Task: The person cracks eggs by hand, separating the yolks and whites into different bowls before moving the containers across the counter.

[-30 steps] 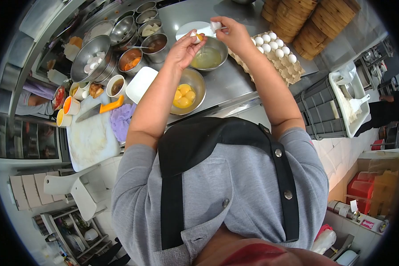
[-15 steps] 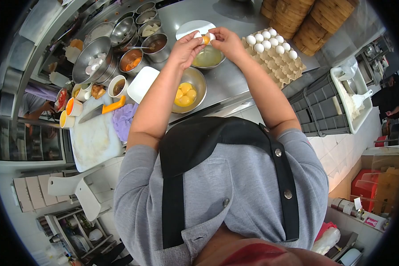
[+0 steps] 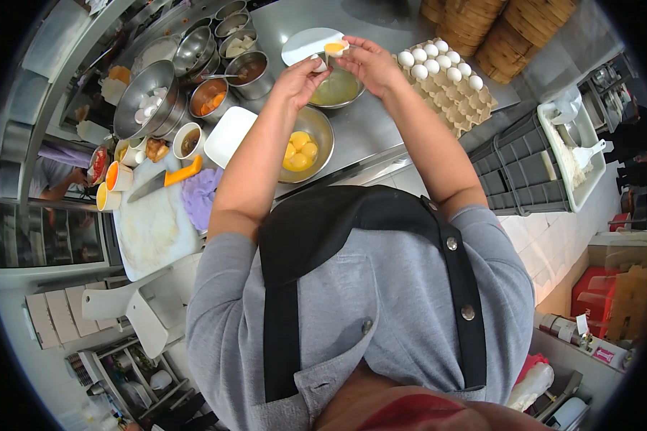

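Observation:
My right hand [image 3: 367, 63] holds an eggshell half with a yolk [image 3: 335, 47] lying in it. In my left hand [image 3: 300, 81] is the other eggshell half [image 3: 318, 65], pinched between the fingers. Both hands are over a metal bowl of egg white [image 3: 336, 90], and a strand of white seems to hang between shell and bowl. Nearer my body, a second metal bowl [image 3: 322, 129] contains several yolks [image 3: 300, 151]. To the right, a cardboard egg tray [image 3: 453, 104] carries several white eggs [image 3: 432, 66] in its far part. Behind the hands lies a white plate [image 3: 300, 47].
On the left stand a large bowl of eggshells [image 3: 133, 108], several metal pots [image 3: 249, 72] and a white square dish [image 3: 230, 136]. A yellow-handled knife [image 3: 183, 171] lies on the cutting board [image 3: 154, 230] by a purple cloth [image 3: 200, 195]. Bamboo steamers [image 3: 521, 36] are stacked back right.
The two shell halves have moved apart. The yolk now rests in the right-hand half, which is raised slightly, while my left hand has shifted a little lower and left.

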Tool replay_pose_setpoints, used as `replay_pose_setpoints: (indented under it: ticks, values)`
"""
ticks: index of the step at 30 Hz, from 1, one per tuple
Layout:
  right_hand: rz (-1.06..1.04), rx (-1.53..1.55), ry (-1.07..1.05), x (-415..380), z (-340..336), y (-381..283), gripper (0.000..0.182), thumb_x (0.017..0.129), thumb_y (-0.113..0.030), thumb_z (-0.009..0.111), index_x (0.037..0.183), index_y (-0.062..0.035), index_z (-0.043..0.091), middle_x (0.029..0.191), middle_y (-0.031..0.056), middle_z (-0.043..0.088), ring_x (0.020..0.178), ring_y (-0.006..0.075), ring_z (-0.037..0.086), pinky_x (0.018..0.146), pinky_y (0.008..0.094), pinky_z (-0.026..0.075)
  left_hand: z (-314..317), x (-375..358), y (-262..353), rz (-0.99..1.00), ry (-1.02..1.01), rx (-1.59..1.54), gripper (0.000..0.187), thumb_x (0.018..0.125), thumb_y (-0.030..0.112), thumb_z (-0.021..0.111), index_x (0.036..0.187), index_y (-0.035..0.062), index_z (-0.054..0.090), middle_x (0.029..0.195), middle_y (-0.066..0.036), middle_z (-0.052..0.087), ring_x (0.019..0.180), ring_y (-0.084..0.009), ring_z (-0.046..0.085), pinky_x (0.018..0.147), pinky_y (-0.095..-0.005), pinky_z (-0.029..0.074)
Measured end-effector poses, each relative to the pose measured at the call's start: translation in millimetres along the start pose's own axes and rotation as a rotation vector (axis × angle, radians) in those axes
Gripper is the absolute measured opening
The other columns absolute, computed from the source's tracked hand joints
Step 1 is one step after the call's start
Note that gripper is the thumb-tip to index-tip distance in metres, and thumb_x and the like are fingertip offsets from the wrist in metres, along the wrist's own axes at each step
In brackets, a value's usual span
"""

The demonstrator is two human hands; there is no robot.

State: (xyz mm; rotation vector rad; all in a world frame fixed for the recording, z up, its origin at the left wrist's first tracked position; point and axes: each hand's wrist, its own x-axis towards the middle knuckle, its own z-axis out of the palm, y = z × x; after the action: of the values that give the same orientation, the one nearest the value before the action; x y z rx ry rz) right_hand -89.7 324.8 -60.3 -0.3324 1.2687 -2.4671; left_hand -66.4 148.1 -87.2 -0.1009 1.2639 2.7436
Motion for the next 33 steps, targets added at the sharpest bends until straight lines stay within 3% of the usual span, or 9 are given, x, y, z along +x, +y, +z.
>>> replay_pose_setpoints:
  ticks: [3,6,8,12,14,16,18,25,33]
  values:
    - [-0.056,0.015,-0.054,9,8,-21,0.035,0.083,-0.001,0.055,0.115,0.0065,0.044,0.108,0.0174,0.054,0.095,0.0228,0.058,0.085,0.0308,0.050,-6,11,-11,0.002,0.055,0.082,0.030,0.083,0.001,0.056,0.110,-0.0092,0.049,0.110,-0.013,0.053,0.097,-0.0247,0.055,0.089,-0.0334,0.048]
    - [-0.119,-0.015,-0.105,9,25,-49,0.038,0.082,0.000,0.055,0.117,0.0055,0.044,0.109,0.0144,0.056,0.097,0.0220,0.057,0.087,0.0303,0.048,-10,23,-18,0.006,0.116,0.476,0.044,0.080,0.006,0.060,0.119,-0.0085,0.045,0.115,-0.014,0.052,0.094,-0.0243,0.057,0.085,-0.0305,0.050]
    - [-0.227,-0.060,-0.093,8,33,-61,0.037,0.080,-0.002,0.059,0.114,0.0060,0.046,0.107,0.0142,0.055,0.093,0.0219,0.059,0.085,0.0320,0.050,-9,27,-12,0.039,0.061,1.273,0.056,0.076,0.011,0.063,0.126,-0.0043,0.042,0.119,-0.016,0.050,0.091,-0.0219,0.058,0.077,-0.0268,0.052]
    - [-0.268,-0.311,-0.096,14,14,-48,0.040,0.076,-0.002,0.062,0.113,0.0046,0.049,0.102,0.0114,0.059,0.093,0.0181,0.058,0.082,0.0286,0.048,19,11,8,0.011,0.108,1.260,0.052,0.083,0.010,0.057,0.130,0.0010,0.037,0.107,-0.013,0.053,0.090,-0.0191,0.056,0.073,-0.0276,0.054]
    - [-0.245,-0.366,-0.080,12,2,-36,0.040,0.074,-0.002,0.062,0.112,0.0040,0.050,0.101,0.0111,0.060,0.094,0.0163,0.058,0.081,0.0265,0.047,17,10,14,0.060,0.163,0.831,0.055,0.083,0.011,0.057,0.132,0.0006,0.034,0.106,-0.013,0.053,0.090,-0.0202,0.056,0.074,-0.0304,0.054]
    - [-0.218,-0.392,-0.078,10,-5,-24,0.040,0.074,0.000,0.061,0.112,0.0041,0.050,0.102,0.0112,0.060,0.094,0.0162,0.057,0.082,0.0260,0.046,25,-1,24,0.035,0.161,0.691,0.047,0.085,0.013,0.056,0.127,-0.0001,0.038,0.107,-0.015,0.052,0.091,-0.0241,0.057,0.078,-0.0344,0.053]
    - [-0.225,-0.430,-0.062,8,-10,-14,0.038,0.075,-0.001,0.060,0.112,0.0040,0.050,0.103,0.0110,0.060,0.095,0.0163,0.057,0.084,0.0260,0.045,28,-7,31,-0.085,0.021,0.276,0.040,0.088,0.015,0.054,0.121,-0.0017,0.040,0.111,-0.018,0.050,0.092,-0.0284,0.057,0.083,-0.0383,0.051]
    - [-0.230,-0.452,-0.109,9,-16,7,0.036,0.076,0.000,0.059,0.110,0.0026,0.051,0.103,0.0094,0.060,0.095,0.0148,0.057,0.085,0.0262,0.044,29,-9,28,-0.076,0.009,0.198,0.035,0.090,0.015,0.051,0.115,-0.0064,0.040,0.111,-0.021,0.048,0.095,-0.0334,0.057,0.084,-0.0425,0.050]
    - [-0.336,-0.746,-0.074,14,-5,10,0.037,0.073,0.000,0.058,0.109,0.0021,0.052,0.101,0.0089,0.060,0.093,0.0153,0.057,0.082,0.0267,0.046,21,-3,26,-0.039,-0.026,0.149,0.032,0.090,0.011,0.050,0.112,-0.0106,0.042,0.109,-0.021,0.051,0.093,-0.0298,0.058,0.082,-0.0358,0.052]
